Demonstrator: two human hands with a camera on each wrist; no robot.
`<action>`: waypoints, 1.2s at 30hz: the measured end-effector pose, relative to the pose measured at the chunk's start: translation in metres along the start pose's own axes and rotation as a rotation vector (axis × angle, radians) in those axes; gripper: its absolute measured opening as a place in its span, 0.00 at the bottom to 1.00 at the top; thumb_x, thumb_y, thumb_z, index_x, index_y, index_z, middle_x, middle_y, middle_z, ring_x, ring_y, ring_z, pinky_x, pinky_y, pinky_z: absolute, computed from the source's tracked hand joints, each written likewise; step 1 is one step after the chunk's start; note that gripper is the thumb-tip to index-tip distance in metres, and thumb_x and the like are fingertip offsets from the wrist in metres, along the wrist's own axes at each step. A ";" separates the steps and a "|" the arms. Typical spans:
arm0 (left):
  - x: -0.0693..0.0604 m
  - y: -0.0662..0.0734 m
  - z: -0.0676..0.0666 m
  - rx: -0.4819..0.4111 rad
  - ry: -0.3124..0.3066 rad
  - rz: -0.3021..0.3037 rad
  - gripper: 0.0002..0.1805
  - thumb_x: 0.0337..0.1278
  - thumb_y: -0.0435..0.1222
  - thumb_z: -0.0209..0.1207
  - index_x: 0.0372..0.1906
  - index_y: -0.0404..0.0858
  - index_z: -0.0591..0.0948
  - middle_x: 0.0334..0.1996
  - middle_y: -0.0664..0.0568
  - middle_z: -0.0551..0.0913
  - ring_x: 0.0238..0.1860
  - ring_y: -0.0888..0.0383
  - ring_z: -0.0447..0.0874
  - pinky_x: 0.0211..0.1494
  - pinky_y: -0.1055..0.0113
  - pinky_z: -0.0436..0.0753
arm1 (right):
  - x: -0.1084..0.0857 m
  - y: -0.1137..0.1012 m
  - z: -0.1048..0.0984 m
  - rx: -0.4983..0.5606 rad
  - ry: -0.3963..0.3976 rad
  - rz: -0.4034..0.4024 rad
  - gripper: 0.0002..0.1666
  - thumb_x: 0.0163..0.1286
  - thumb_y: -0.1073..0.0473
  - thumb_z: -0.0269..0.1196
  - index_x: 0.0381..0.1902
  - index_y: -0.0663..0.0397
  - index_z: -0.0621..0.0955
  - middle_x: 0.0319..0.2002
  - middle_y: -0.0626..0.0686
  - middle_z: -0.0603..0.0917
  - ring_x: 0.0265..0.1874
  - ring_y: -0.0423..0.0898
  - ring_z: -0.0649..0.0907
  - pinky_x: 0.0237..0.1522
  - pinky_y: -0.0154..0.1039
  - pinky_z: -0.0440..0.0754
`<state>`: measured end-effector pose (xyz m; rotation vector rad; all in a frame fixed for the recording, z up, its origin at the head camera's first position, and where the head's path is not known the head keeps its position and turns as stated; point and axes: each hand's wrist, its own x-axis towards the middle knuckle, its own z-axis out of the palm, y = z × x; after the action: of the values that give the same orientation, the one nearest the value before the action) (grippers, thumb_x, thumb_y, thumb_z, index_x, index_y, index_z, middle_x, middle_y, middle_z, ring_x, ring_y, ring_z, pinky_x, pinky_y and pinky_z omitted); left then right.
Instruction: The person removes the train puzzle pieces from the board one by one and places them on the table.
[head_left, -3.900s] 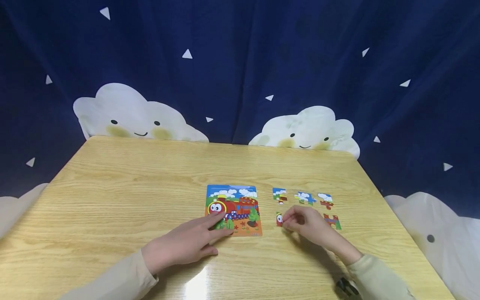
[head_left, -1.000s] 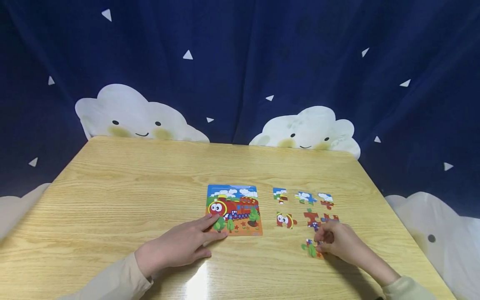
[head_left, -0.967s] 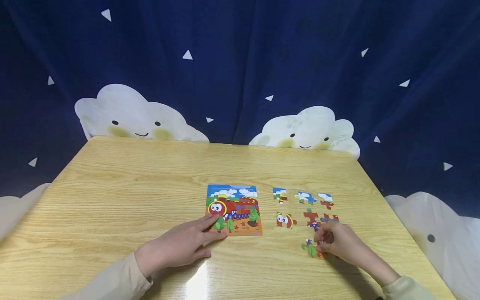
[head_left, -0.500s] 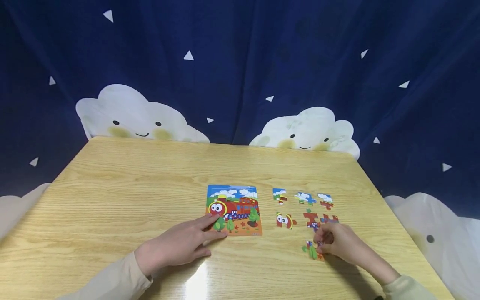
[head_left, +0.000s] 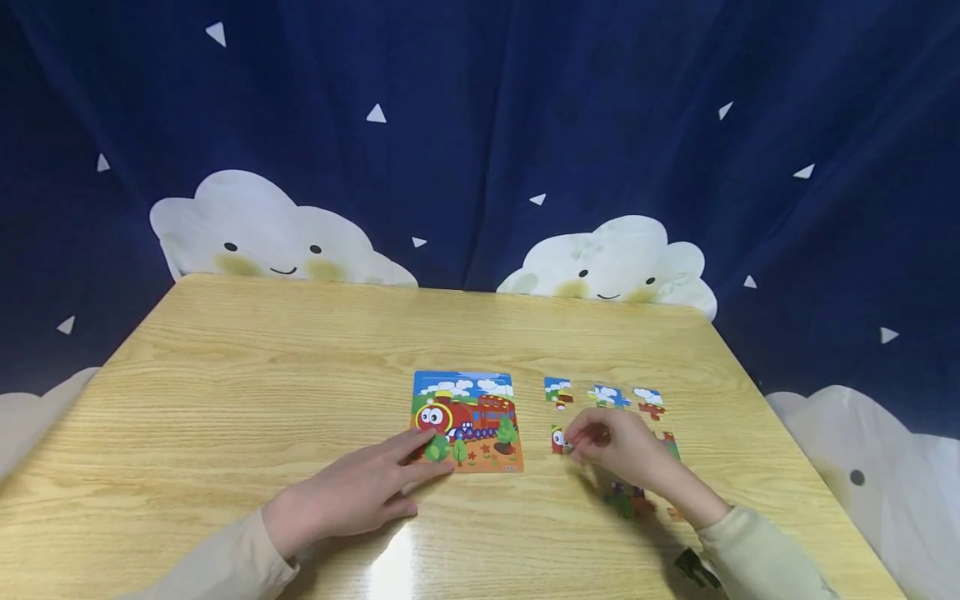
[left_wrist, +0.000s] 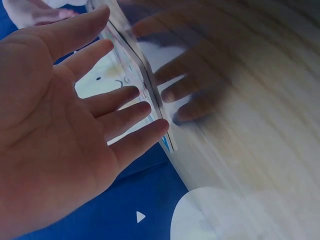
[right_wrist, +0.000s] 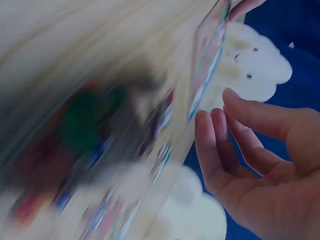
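Observation:
My left hand (head_left: pixel 352 500) lies with its fingers spread on the lower left of a square train picture board (head_left: pixel 495 454). In the left wrist view its fingers are extended along the board's edge. To the right of the board, loose jigsaw pieces lie in rough rows. My right hand (head_left: pixel 626 450) hovers over them, fingers bent loosely, fingertips over the right part of the jigsaw piece with eyes (head_left: pixel 557 440). The right wrist view shows nothing between the right fingertips (right_wrist: pixel 231 95). The hand hides the middle piece of that row.
Along the back row are a sky-and-engine piece (head_left: pixel 557 392), a cloud piece (head_left: pixel 609 395) and a cloud-and-carriage piece (head_left: pixel 649 402). Nearer lies a tree piece (head_left: pixel 626 502) in shadow. A dark object (head_left: pixel 696 569) sits by the right cuff. A blue cloud-patterned curtain (head_left: pixel 480 150) hangs behind the wooden table (head_left: pixel 262 375).
My right hand has left the tree piece at the front and moved left and away from me, to the piece with eyes. The tree piece stays behind. The left hand hardly moves.

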<state>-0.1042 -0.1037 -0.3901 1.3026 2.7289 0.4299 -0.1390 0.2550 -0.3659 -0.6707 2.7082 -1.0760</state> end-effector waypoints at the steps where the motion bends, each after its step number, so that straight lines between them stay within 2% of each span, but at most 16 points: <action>1: -0.001 -0.001 0.000 0.001 0.000 -0.001 0.31 0.63 0.42 0.63 0.71 0.49 0.71 0.72 0.36 0.60 0.70 0.41 0.63 0.64 0.50 0.72 | 0.006 -0.004 0.004 0.026 -0.012 0.003 0.08 0.60 0.77 0.65 0.36 0.63 0.83 0.32 0.51 0.84 0.30 0.42 0.83 0.34 0.34 0.83; 8: -0.009 -0.003 0.000 -0.036 -0.016 -0.046 0.31 0.64 0.43 0.62 0.71 0.52 0.71 0.72 0.32 0.58 0.70 0.39 0.61 0.64 0.48 0.71 | 0.050 -0.029 0.045 0.287 -0.124 0.030 0.09 0.61 0.74 0.66 0.41 0.68 0.83 0.37 0.60 0.86 0.34 0.49 0.85 0.38 0.34 0.83; 13: -0.013 -0.004 0.000 -0.056 -0.011 -0.056 0.31 0.64 0.42 0.62 0.71 0.53 0.70 0.72 0.31 0.58 0.70 0.37 0.61 0.64 0.47 0.71 | 0.073 -0.040 0.070 0.302 -0.145 0.022 0.09 0.62 0.76 0.64 0.40 0.68 0.83 0.37 0.60 0.86 0.33 0.48 0.85 0.36 0.33 0.82; 17: -0.014 -0.004 0.001 -0.063 -0.005 -0.049 0.31 0.63 0.42 0.63 0.71 0.53 0.71 0.72 0.30 0.58 0.70 0.37 0.61 0.64 0.45 0.71 | 0.085 -0.045 0.082 0.307 -0.126 0.003 0.09 0.61 0.76 0.64 0.40 0.68 0.83 0.36 0.60 0.86 0.34 0.48 0.86 0.37 0.32 0.82; 25: -0.012 -0.006 0.001 -0.058 -0.015 -0.047 0.29 0.63 0.42 0.63 0.69 0.53 0.73 0.71 0.30 0.59 0.70 0.35 0.61 0.63 0.44 0.71 | 0.094 -0.056 0.090 0.398 -0.128 0.049 0.10 0.61 0.78 0.62 0.41 0.70 0.83 0.37 0.62 0.87 0.34 0.49 0.86 0.37 0.33 0.83; 30: -0.012 -0.005 0.000 -0.052 -0.018 -0.047 0.29 0.63 0.42 0.63 0.69 0.52 0.73 0.71 0.30 0.59 0.70 0.35 0.61 0.63 0.44 0.72 | 0.095 -0.058 0.092 0.384 -0.108 0.069 0.10 0.61 0.78 0.63 0.40 0.69 0.84 0.37 0.61 0.87 0.35 0.48 0.86 0.36 0.32 0.82; 36: -0.011 -0.004 0.000 -0.076 -0.027 -0.059 0.29 0.63 0.41 0.63 0.69 0.53 0.73 0.71 0.30 0.59 0.70 0.36 0.60 0.62 0.44 0.72 | 0.096 -0.059 0.094 0.395 -0.073 0.073 0.13 0.62 0.77 0.63 0.45 0.68 0.83 0.39 0.61 0.86 0.32 0.46 0.86 0.34 0.32 0.83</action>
<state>-0.1007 -0.1148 -0.3916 1.1976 2.6931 0.5019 -0.1759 0.1157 -0.3917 -0.5259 2.3357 -1.4765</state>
